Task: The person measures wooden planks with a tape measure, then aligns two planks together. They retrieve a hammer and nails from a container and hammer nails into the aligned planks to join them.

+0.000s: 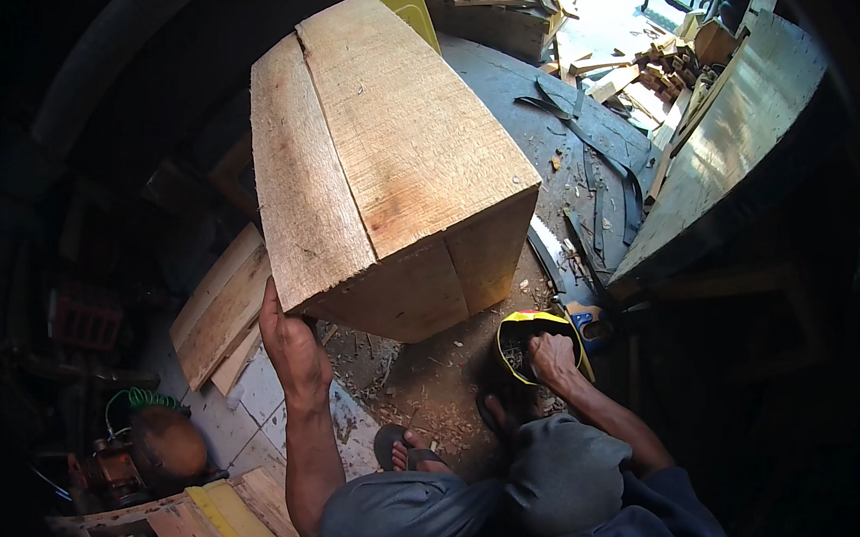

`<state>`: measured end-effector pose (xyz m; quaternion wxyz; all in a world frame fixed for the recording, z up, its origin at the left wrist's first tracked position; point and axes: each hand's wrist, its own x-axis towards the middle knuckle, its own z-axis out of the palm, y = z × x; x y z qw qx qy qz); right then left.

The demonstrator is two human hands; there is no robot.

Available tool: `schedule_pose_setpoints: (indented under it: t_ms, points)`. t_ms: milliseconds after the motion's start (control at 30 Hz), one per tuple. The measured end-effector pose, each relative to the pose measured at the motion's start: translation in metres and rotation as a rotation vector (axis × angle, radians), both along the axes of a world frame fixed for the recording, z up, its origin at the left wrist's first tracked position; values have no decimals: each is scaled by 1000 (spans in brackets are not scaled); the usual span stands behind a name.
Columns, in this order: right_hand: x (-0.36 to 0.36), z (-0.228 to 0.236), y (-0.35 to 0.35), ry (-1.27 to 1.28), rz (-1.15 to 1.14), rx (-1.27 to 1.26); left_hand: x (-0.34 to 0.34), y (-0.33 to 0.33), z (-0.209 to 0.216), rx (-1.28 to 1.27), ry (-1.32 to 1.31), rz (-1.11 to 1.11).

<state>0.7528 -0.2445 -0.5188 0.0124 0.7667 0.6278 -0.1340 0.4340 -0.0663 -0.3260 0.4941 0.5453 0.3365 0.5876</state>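
Left hand point(294, 351) against wooden box point(407, 143); right hand point(552, 359) inside yellow-rimmed container point(504, 349).

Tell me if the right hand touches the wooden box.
Apart: the head view shows floor and the yellow container's rim between the right hand and wooden box.

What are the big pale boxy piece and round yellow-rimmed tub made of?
Big pale boxy piece: seemingly unvarnished wood, showing grain and rough saw texture. Round yellow-rimmed tub: probably smooth plastic, judging by its bright, thin rim, though painted metal is possible.
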Motion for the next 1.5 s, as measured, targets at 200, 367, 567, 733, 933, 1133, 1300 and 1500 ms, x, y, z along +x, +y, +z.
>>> schedule_pose_setpoints:
  t_ms: [200, 367, 567, 733, 933, 1133, 1300, 1500]
  points:
    - [17, 0, 3, 92, 18, -14, 5, -6, 18, -70, 20, 30]
    - [26, 32, -13, 283, -97, 114, 10, -11, 25, -178, 20, 98]
    - [20, 11, -13, 287, -114, 149, 7, -12, 23, -149, -34, 74]
    - [-7, 26, 12, 175, -167, 64, 12, -14, 26, -167, -15, 88]
    - [-3, 7, 12, 105, -65, 113, 13, -16, 40, -184, 47, 158]
    - [-2, 42, -3, 273, -82, 318, 26, -35, 69, 309, 436, 455]
    - [0, 177, -6, 959, -145, 230, 60, -80, 80, 519, 665, -20]
    - [-11, 247, 9, 1282, 342, 616, 99, -87, 71, 237, 621, -707]
